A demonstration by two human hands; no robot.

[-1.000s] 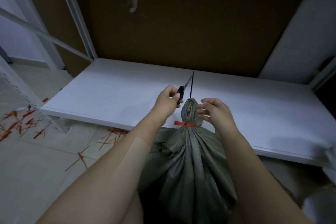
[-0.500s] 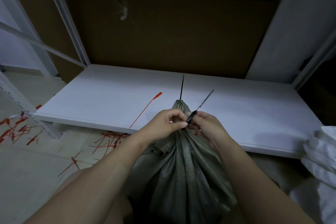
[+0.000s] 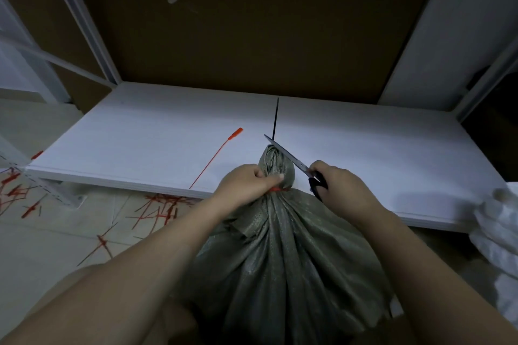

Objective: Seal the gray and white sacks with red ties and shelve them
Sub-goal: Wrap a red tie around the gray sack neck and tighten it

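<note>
Hands at the tied neck of the gray sack, with scissors brought in beside it.

Left hand is curled tight round the bunched neck, thumb pressed just above the red tie that circles it; right hand is closed round the black scissor handles, the blades pointing up and left across the top of the neck. The sack stands at the near edge of the low white shelf, not yet on it. By my reading this sack is sealed and only trimming and shelving remain. A loose red tie lies on the shelf to the left, probably for the white sack at the near right, whose mouth I cannot see. Red tie pieces litter the floor on the left.
</note>
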